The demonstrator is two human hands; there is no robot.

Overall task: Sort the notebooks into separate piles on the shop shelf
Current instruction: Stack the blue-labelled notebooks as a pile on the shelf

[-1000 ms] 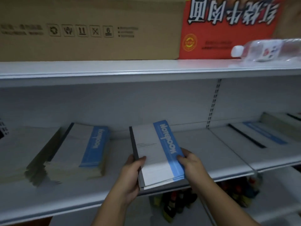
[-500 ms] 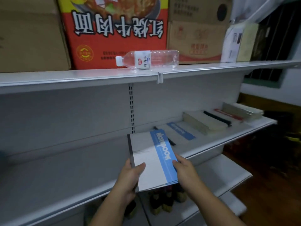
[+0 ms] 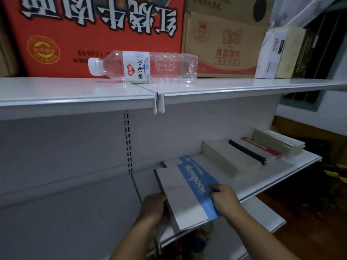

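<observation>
**Blue-banded notebooks held at front edge of shop shelf**

Held flat between two hands over the front edge of the white metal shelf [image 3: 293,171]: a thin stack of notebooks [image 3: 185,197], matt white covers, dark spine along the left side, broad blue band with white lettering down the right. Left hand [image 3: 153,209] curled round the spine edge, fingers tucked underneath. Right hand [image 3: 224,198] gripping the blue-band edge, thumb on top of the cover. Near end of the stack jutting out past the shelf lip; far end overlapping another blue-banded notebook [image 3: 187,160] lying flat toward the shelf's back. Further toward the right end of the same shelf: a squared pile of cream-paged notebooks with a black spine strip [image 3: 234,158], then a red-banded notebook [image 3: 261,147], then a second cream pile [image 3: 277,141] at the right end. On the glossy upper shelf [image 3: 75,94], a clear ribbed plastic water bottle [image 3: 142,65] on its side at the seam between two panels, white cap pointing left. Behind it, a red printed carton [image 3: 93,29], a brown corrugated carton [image 3: 223,45] and a small white box [image 3: 272,51] near the right end.
</observation>
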